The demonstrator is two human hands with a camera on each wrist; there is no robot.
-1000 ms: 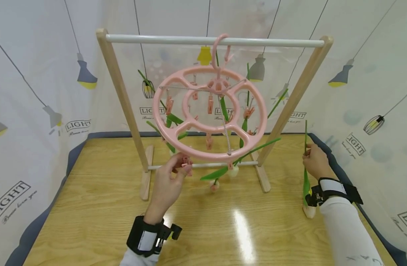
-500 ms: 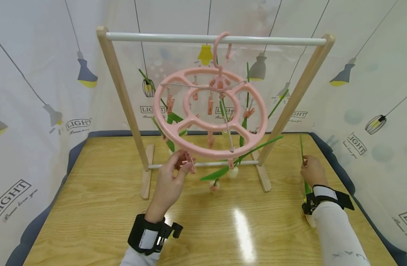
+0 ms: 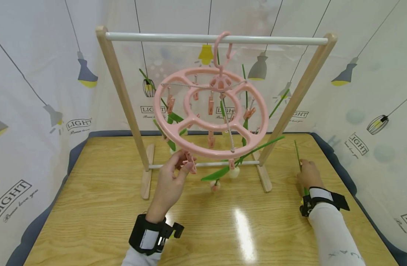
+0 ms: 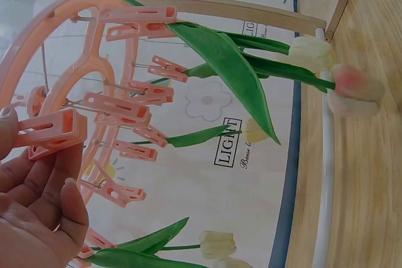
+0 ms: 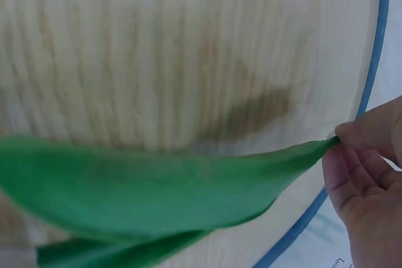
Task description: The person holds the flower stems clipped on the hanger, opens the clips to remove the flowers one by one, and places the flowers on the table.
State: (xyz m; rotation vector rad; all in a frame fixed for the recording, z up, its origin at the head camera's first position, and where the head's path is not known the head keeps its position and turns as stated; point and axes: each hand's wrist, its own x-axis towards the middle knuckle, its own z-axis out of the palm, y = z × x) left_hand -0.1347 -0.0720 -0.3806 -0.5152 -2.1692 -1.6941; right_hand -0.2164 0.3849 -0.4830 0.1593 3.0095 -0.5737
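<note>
A: What is the left hand doing in the head view?
B: Its narrow grip pinches a pink clothespin at the near edge of the round pink hanger, which hooks over the white rail of a wooden stand.
A: And the right hand?
B: Over the right side of the desk, holding a tulip, the stem pointing away from the person.
A: Left wrist view?
B: Thumb and fingers hold that same clothespin. Beside it, other clothespins dangle, some gripping hanging tulips.
A: Right wrist view?
B: Thumb and fingertips pinch the tulip at the slim end of a broad green leaf. Whether the leaf touches the desk, I can't tell.
</note>
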